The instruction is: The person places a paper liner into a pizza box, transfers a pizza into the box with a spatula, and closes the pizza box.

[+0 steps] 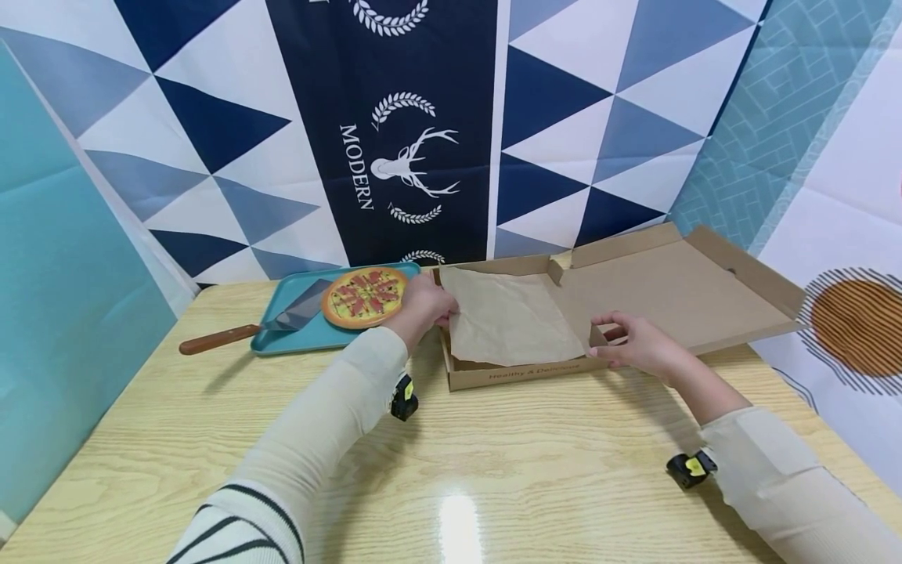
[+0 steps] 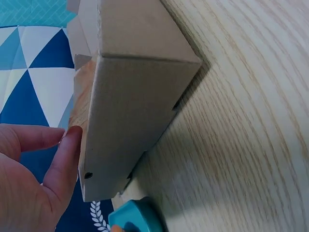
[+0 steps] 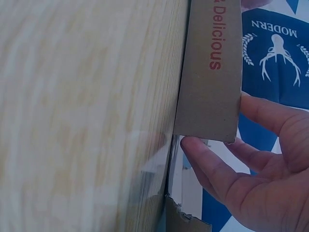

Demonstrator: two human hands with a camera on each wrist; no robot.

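Observation:
A cardboard pizza box [image 1: 517,376] lies with its lid [image 1: 676,290] folded out to the right. Inside it is a sheet of brown paper [image 1: 510,317]. At the box's left wall my left hand [image 1: 423,305] pinches the paper's left edge between thumb and finger; in the left wrist view that paper edge [image 2: 83,94] rises over the wall. My right hand [image 1: 637,345] holds the box's front right corner, its thumb and fingers set around the corner in the right wrist view, beside the printed front wall [image 3: 210,96].
Left of the box, a teal tray [image 1: 310,338] bears a pizza [image 1: 366,296] and a pizza server with a wooden handle [image 1: 220,339], which sticks out past the tray's left rim. A patterned cloth [image 1: 395,157] hangs behind the wooden table [image 1: 493,462].

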